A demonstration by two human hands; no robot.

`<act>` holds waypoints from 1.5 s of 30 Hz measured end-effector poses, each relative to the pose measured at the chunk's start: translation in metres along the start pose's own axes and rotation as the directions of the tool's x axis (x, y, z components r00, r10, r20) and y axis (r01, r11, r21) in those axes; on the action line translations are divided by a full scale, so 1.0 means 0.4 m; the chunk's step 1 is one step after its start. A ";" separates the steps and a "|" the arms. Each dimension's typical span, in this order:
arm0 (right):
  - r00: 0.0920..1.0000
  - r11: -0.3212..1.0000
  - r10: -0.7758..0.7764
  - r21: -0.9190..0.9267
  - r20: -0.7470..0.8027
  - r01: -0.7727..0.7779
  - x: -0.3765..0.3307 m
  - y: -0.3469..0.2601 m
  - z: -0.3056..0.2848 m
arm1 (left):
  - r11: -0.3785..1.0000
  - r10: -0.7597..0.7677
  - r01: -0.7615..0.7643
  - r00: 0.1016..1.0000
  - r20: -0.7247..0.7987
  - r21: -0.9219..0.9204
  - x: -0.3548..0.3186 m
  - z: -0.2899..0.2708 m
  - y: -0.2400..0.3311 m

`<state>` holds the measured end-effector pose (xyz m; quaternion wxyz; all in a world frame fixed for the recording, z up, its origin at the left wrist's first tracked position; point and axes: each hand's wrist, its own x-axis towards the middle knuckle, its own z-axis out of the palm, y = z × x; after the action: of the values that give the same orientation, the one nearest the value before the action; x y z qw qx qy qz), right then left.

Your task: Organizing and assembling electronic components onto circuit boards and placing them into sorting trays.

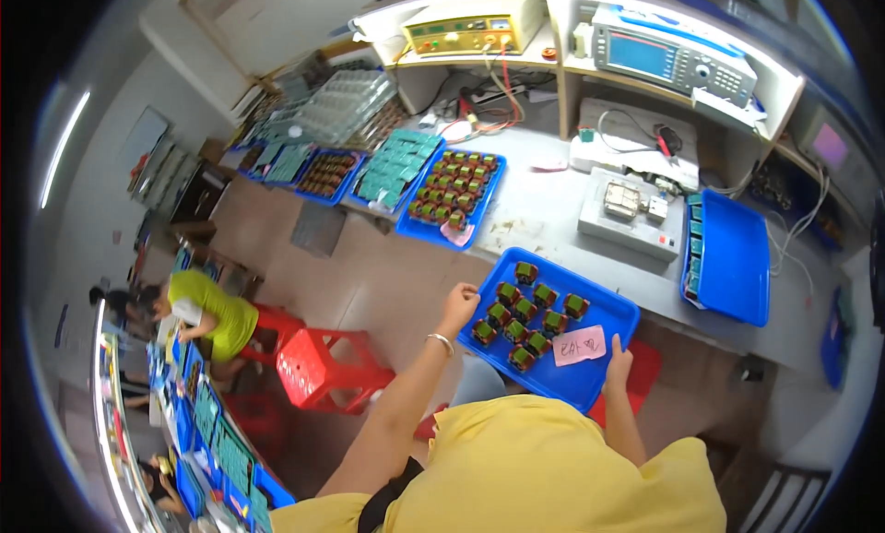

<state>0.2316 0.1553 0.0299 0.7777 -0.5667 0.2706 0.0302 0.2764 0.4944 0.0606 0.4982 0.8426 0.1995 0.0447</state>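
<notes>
At the workbench's [546, 201] edge, handling a blue tray [604, 313] appears underway: right hand [619, 365] clamped on its right edge, left hand [461, 306] curled opposite, grip unclear; coils [525, 309] need level movement.

A pale grey bench [546, 196] runs from 10 to 4 o'clock. On it lie stacked clear plastic trays [341, 104] and a blue tray of flat green parts [420, 176] at 11, a blue tray of wound cores [417, 230] at 12, a grey test fixture [636, 233] between 2 and 3, and a deep-blue tray [737, 247] at 3.
</notes>
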 end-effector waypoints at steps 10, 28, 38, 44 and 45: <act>0.831 0.949 -0.049 0.235 -0.554 0.213 -0.035 0.085 0.270 | 0.976 0.136 -0.204 0.840 0.525 0.073 0.457 0.135 0.120; 0.421 0.972 -0.183 -0.100 -0.889 0.212 0.077 0.188 0.626 | 0.936 0.221 -0.349 0.663 0.715 0.034 0.828 0.300 0.137; 0.501 0.988 -0.025 0.053 -0.865 0.142 0.194 0.253 0.723 | 0.869 0.487 -0.460 0.735 0.472 -0.180 0.805 0.100 0.146; 0.790 0.989 -0.003 0.115 -0.613 0.093 0.222 0.177 0.750 | 0.929 0.300 -0.226 0.923 0.241 -0.293 0.685 -0.140 0.091; 0.840 0.986 0.012 0.147 -0.542 0.080 0.234 0.184 0.732 | 0.932 0.282 -0.220 0.939 0.195 -0.289 0.656 -0.174 0.064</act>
<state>0.3985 0.4199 -0.0143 0.7140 -0.4911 0.4703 -0.1670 0.5054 0.6408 0.0849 0.6153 0.7872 0.0218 0.0350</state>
